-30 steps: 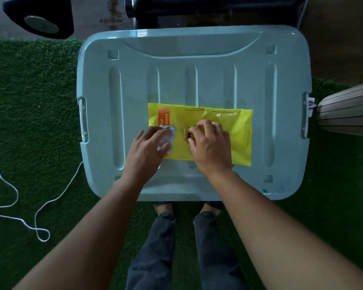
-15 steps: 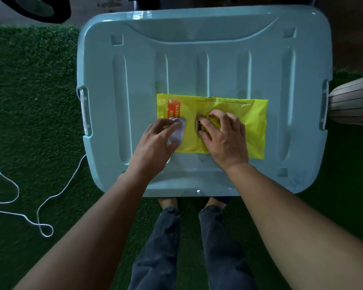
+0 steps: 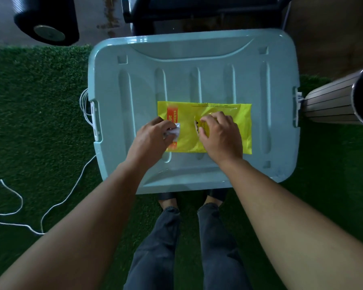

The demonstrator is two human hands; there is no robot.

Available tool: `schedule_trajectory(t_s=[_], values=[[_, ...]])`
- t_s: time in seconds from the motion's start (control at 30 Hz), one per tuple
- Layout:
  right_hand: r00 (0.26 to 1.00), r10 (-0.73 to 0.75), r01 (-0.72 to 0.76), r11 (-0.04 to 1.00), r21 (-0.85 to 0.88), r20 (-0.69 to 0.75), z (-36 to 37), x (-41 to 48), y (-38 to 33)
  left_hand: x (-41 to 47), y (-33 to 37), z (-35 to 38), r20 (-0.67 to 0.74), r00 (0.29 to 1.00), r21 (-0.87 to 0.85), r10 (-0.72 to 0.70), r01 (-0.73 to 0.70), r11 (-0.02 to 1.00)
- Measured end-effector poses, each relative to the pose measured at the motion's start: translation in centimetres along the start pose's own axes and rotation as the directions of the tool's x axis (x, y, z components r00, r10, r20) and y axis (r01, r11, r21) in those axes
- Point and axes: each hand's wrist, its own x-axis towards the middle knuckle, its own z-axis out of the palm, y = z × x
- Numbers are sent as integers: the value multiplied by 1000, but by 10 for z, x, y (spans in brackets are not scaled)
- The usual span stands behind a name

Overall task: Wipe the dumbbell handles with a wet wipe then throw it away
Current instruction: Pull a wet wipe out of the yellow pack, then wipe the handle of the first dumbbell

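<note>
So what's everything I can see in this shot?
tub: one, pale blue-green, centre, lid on
pack: one, yellow with an orange stripe, flat on the tub lid
wipe: one, white, over the pack's left end
dumbbell: one end showing, black with a silver disc, top left
frame: one, dark, behind the tub
slatted cylinder: one, grey, right edge
cord: one, white, looped on the turf at left
turf: green, under everything
legs: two, dark jeans, below the tub
left hand: grips the wipe
right hand: fingers curled on the pack's middle
</note>
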Motion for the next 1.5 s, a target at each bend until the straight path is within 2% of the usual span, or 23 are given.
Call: schedule_trajectory(t_s=[0.2,0.33,0.6,0.8,1.0,1.2,1.5], values=[[993,109,-111,993,31,53,-62,-17,-12,-2,37,-41,0,1000,22,26,-26,999],[982,184,-187,981,57,47,-109,-39,-20,-6,78,-67,23,994,36,104,-105,994],[912,408,-411,908,79,50,-212,-103,-16,-31,189,-95,135,966,53,222,-231,972],[844,535,-535,840,85,20,-300,-166,5,-60,290,-100,272,881,118,388,-431,895],[760,649,-647,761,39,-47,-379,-237,47,-87,401,-81,407,737,172,539,-642,747],[697,711,-716,697,-39,-89,-448,-310,116,-124,519,-31,451,650,202,612,-742,639],[610,768,-786,618,-27,-194,-522,-399,231,-169,660,58,445,578,90,684,-789,608]])
